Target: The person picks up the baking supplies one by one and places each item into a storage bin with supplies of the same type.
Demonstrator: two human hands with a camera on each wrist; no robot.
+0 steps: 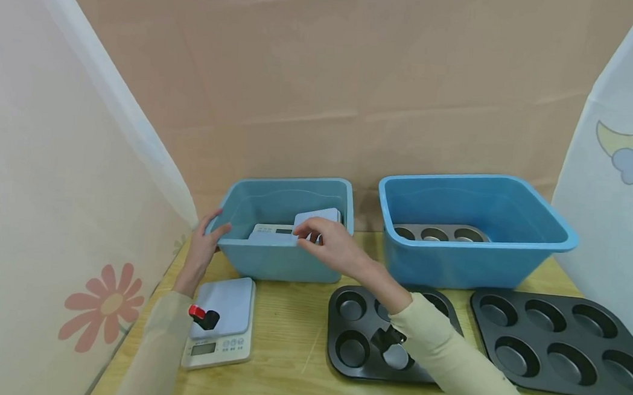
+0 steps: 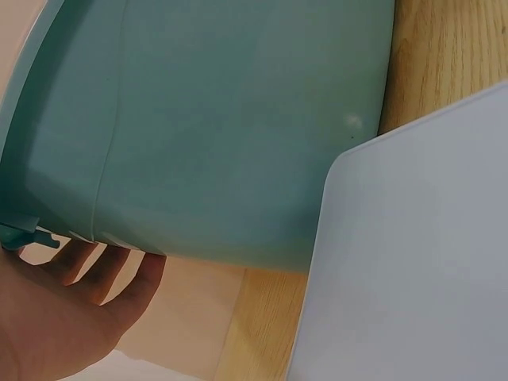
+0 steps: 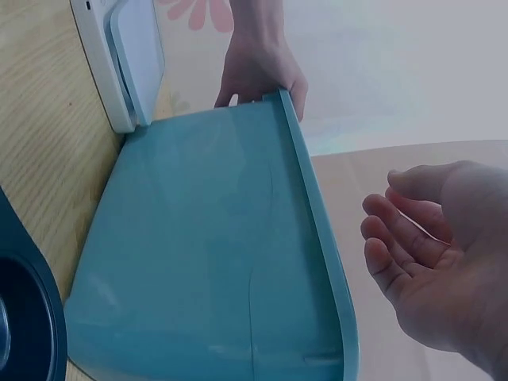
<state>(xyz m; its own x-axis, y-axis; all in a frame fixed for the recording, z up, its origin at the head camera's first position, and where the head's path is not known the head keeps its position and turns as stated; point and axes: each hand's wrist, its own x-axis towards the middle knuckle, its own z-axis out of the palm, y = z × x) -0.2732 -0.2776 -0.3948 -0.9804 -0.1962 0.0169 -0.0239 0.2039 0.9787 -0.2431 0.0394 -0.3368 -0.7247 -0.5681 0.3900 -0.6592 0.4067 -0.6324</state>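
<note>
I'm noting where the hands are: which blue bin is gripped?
The left bin, with scales inside: the left hand grips it. Neither hand touches the right bin, which has a muffin pan inside.

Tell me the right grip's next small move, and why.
Probably lower the right grip onto the right-hand scale in the teal bin: it hovers empty close by that scale, loosely curled, while the left grip holds the bin's left end, which should help keep it steady.

A bright blue bin holding a muffin tray stands behind two dark muffin pans.
</note>
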